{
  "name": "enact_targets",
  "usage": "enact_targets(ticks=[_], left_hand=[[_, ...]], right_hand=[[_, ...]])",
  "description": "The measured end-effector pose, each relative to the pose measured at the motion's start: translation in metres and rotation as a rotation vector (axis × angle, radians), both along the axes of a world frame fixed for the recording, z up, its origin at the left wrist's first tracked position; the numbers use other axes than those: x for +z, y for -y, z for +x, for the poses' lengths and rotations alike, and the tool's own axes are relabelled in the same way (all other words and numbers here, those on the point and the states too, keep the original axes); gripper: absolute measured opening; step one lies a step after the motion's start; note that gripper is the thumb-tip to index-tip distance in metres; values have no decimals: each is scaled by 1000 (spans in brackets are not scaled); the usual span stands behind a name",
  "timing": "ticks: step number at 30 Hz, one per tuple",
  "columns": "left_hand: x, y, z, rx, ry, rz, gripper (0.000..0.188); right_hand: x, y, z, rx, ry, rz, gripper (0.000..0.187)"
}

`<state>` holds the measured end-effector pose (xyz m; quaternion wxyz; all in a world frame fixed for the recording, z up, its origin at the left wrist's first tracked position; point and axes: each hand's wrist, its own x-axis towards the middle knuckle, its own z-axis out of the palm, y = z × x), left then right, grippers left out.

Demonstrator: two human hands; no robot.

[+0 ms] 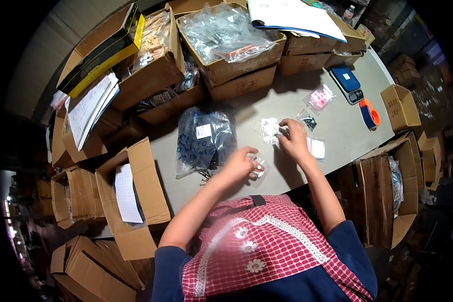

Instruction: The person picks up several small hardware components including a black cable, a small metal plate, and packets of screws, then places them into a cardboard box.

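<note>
My left hand (240, 165) is closed, with its fingertips on a small clear plastic bag (260, 172) that has white pieces in it. Over a patch of small white parts (270, 130) on the table, my right hand (294, 139) bends its fingers in a pinch; what lies between the fingertips is too small to name. Beside its wrist lies a little clear bag with a white item (316, 148). To the left of my left hand sits a large clear bag of dark blue and black parts (205, 143), and several screws (206, 176) lie at its lower edge.
Farther right on the grey table (282, 108) are a bag of pink pieces (319, 98), a bag of black pieces (308, 121), a blue-topped scale (346, 80) and an orange-and-blue tape roll (370, 116). Cardboard boxes (241, 83) line the back; an open carton (153, 173) stands left.
</note>
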<state>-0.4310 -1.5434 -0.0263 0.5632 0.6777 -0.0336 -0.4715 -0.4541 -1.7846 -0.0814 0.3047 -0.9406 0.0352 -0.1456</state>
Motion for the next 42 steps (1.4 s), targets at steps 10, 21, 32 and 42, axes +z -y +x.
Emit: enact_targets(ticks=[10,21,32,42], left_hand=[[-36,-18,-39,-380,863,255,45],[-53,-30,-55,-357,1031,-4,21],[-27,-33,-59,-245,798,-29,28],[90,-168,-49,683,804,69,25]], right_hand=[[-19,-4,-3,162,35,-175,48],[1,-44,-19,618,14,-101,28],[-6,-58,18,363,-81,273,31],[-7,-13,20,307,-285,-489,33]])
